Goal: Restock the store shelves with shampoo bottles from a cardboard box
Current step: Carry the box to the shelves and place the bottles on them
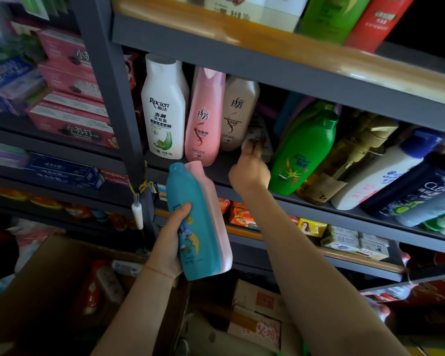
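My left hand (170, 242) grips a teal shampoo bottle (190, 222) and a pale pink bottle (217, 222) pressed behind it, both upright below the middle shelf (224, 173). My right hand (249, 173) reaches onto that shelf and pinches a small blurred packet (257, 136) in the gap between a beige bottle (238, 114) and a leaning green bottle (306, 150). A white bottle (165, 106) and a pink bottle (206, 116) stand at the shelf's left end. The cardboard box (49, 278) sits open at lower left with a red-and-white bottle (98, 286) inside.
Right of the green bottle lean an amber pump bottle (344, 160), a white bottle (380, 173) and dark blue bottles (421, 188). A dark metal upright (113, 98) divides the shelving; toothpaste boxes (70, 98) fill the left bay. Soap packs (242, 214) lie on the shelf below.
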Available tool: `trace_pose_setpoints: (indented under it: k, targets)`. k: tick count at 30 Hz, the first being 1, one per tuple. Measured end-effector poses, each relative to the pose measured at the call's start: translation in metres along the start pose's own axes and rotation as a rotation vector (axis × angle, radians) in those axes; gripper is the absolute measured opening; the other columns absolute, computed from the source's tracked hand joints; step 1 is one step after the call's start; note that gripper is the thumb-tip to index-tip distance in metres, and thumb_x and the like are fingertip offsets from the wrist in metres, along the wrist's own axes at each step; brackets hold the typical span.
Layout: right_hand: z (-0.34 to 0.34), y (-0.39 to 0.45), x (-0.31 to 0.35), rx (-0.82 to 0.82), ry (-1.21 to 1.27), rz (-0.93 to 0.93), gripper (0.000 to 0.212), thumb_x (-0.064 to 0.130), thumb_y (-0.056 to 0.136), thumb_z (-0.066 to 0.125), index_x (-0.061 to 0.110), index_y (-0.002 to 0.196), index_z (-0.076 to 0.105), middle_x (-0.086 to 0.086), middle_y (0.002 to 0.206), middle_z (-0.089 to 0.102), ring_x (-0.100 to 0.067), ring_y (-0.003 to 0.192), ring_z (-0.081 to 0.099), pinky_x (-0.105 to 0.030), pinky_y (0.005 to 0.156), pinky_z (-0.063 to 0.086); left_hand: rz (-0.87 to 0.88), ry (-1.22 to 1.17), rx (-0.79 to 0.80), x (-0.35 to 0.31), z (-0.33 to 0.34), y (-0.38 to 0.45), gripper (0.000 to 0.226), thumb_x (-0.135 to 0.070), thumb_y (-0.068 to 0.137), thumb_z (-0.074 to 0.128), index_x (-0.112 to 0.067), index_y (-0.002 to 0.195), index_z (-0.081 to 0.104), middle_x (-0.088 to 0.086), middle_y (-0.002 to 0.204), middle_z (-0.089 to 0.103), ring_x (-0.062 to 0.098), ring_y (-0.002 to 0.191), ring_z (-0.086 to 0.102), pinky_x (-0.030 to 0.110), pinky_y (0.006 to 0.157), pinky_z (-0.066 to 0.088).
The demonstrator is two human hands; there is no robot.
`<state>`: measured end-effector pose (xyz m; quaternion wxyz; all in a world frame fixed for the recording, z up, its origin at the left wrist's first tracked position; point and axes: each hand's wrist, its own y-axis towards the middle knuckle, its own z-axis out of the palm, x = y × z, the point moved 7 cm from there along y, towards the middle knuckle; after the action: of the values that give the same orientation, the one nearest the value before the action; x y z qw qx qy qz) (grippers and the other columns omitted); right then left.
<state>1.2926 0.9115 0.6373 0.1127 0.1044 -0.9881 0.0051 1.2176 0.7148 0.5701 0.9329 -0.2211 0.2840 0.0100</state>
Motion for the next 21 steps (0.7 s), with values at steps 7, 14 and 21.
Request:
trace_pose_setpoints:
  k: [7,14,21]
  targets:
    - [-0.001,0.001,-0.006,0.022,0.052,0.099,0.084,0.020,0.091,0.054,0.013,0.156,0.001,-0.024,0.160,0.005,-0.041,0.122,0.053,-0.040,0.087,0.050,0.003,0.051,0.033,0.000,0.004,-0.003,0.064,-0.048,0.044,0.096,-0.022,0.100,0.080,0.007,0.111,0.074,0.022,0.092,0.074,0.038,0.075,0.061]
    - [0.003,-0.005,-0.008,-0.003,-0.047,-0.004,0.082,0.010,0.090,0.055,0.016,0.156,0.006,-0.018,0.160,0.009,-0.037,0.107,0.064,-0.037,0.068,0.049,0.011,-0.001,-0.001,0.002,0.006,-0.010,0.026,-0.035,0.082,0.061,-0.022,0.088,0.082,0.006,0.100,0.076,0.020,0.083,0.074,0.034,0.069,0.062]
    - [-0.008,-0.002,-0.010,-0.082,-0.116,-0.017,0.069,-0.004,0.090,0.048,0.010,0.151,0.021,-0.018,0.150,0.030,-0.035,0.099,0.066,-0.038,0.068,0.053,0.041,0.009,0.017,0.002,0.020,-0.013,0.025,-0.034,0.082,0.059,-0.024,0.079,0.082,0.004,0.094,0.077,0.018,0.077,0.075,0.033,0.065,0.062]
